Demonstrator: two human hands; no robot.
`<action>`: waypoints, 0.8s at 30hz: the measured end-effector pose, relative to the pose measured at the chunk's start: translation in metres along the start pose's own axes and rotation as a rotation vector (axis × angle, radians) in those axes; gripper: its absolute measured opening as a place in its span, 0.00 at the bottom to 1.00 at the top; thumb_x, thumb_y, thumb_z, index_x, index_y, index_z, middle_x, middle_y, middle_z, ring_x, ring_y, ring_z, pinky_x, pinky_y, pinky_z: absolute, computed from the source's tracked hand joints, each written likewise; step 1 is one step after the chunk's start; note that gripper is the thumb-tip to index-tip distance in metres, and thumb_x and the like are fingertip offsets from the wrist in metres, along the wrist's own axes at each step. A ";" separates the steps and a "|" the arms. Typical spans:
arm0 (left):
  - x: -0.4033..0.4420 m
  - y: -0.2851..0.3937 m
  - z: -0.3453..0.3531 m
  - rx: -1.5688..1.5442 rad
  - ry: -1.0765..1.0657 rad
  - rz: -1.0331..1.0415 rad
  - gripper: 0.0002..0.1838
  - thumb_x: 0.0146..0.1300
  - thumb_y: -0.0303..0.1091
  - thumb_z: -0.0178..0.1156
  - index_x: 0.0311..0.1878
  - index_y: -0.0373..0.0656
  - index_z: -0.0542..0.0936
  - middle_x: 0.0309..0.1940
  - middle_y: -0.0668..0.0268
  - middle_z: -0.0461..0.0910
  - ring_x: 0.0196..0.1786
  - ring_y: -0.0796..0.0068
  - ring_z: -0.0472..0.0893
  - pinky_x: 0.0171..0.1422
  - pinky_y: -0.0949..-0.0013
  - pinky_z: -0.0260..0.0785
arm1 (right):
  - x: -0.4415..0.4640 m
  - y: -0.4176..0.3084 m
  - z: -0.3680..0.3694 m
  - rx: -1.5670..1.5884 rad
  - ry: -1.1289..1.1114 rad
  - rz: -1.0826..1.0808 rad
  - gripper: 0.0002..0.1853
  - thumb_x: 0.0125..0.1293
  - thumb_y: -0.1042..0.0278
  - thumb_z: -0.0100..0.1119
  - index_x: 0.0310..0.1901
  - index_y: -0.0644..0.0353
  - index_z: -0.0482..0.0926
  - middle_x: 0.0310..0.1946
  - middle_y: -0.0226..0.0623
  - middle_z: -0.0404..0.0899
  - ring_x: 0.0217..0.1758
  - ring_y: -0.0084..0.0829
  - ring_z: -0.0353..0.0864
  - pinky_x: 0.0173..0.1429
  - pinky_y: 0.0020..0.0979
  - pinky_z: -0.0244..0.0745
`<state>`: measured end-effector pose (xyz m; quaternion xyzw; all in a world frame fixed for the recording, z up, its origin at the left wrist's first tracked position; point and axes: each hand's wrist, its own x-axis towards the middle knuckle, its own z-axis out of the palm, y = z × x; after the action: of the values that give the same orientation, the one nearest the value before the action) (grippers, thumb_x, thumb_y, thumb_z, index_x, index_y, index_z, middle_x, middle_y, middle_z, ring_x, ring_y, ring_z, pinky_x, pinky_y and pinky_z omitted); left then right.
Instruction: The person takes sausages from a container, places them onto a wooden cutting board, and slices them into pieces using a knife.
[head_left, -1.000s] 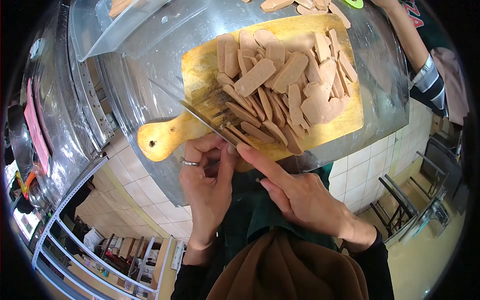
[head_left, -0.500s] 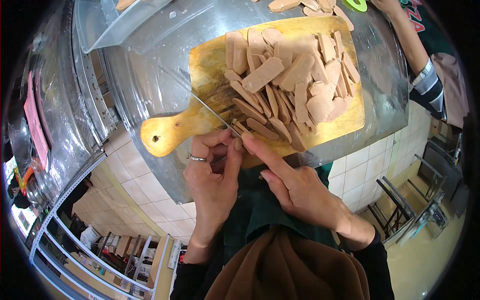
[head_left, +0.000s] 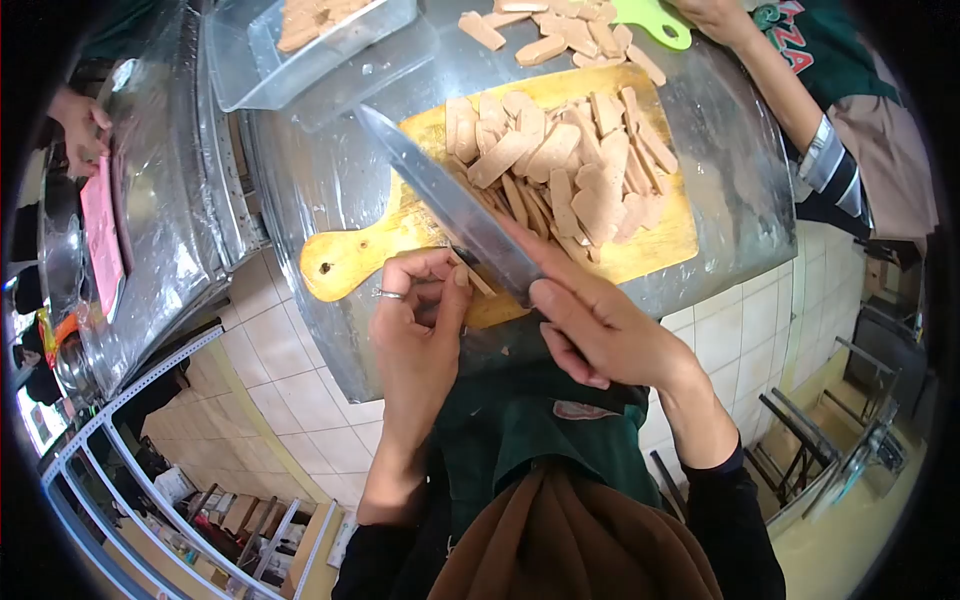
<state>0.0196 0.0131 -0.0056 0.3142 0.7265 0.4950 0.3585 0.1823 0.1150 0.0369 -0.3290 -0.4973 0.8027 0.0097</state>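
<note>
A wooden cutting board [head_left: 670, 235], its handle towards the left, carries a heap of light-brown slices [head_left: 550, 150]. My left hand [head_left: 415, 310], with a ring on one finger, is at the board's near edge and pinches a small light-brown piece [head_left: 472, 276] between thumb and fingers. My right hand [head_left: 610, 325] is closed around a large knife [head_left: 440, 195]. The knife's handle is mostly hidden in my grip, and its broad blade points up and left over the board, its flat side showing. My right index finger lies along the blade.
A clear plastic tub [head_left: 330, 62] with light-brown pieces stands at the back left. More slices [head_left: 575, 30] lie behind the board, near a green board [head_left: 650, 20]. A co-worker's arm [head_left: 775, 85] is at the upper right, another person's hand [head_left: 82, 125] at the far left.
My right hand has turned the knife so that its flat side shows, blade lifted away from the piece. The view has shifted, bringing the tub and a hand at the left further into sight.
</note>
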 end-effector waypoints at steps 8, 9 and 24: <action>-0.011 0.012 0.000 0.098 0.020 -0.033 0.18 0.68 0.26 0.63 0.59 0.37 0.75 0.38 0.64 0.83 0.38 0.81 0.81 0.45 0.76 0.75 | -0.042 0.012 -0.022 0.211 0.043 -0.140 0.30 0.82 0.57 0.37 0.79 0.53 0.45 0.21 0.27 0.68 0.12 0.15 0.59 0.15 0.20 0.59; -0.013 0.010 0.002 0.103 0.023 0.025 0.20 0.66 0.25 0.65 0.61 0.38 0.74 0.42 0.63 0.82 0.41 0.81 0.81 0.46 0.75 0.76 | -0.043 0.017 -0.024 0.197 0.046 -0.138 0.30 0.82 0.56 0.37 0.79 0.54 0.46 0.19 0.27 0.67 0.12 0.16 0.58 0.15 0.20 0.59; 0.023 0.003 -0.002 0.310 0.027 0.414 0.26 0.59 0.15 0.66 0.61 0.41 0.76 0.58 0.61 0.76 0.50 0.72 0.81 0.55 0.72 0.80 | -0.063 0.054 -0.027 0.139 0.151 -0.266 0.32 0.79 0.48 0.44 0.76 0.56 0.53 0.11 0.28 0.61 0.08 0.18 0.55 0.13 0.21 0.57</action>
<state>0.0059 0.0313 -0.0071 0.5007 0.7187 0.4445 0.1876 0.2630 0.0876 0.0184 -0.3183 -0.4777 0.7996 0.1761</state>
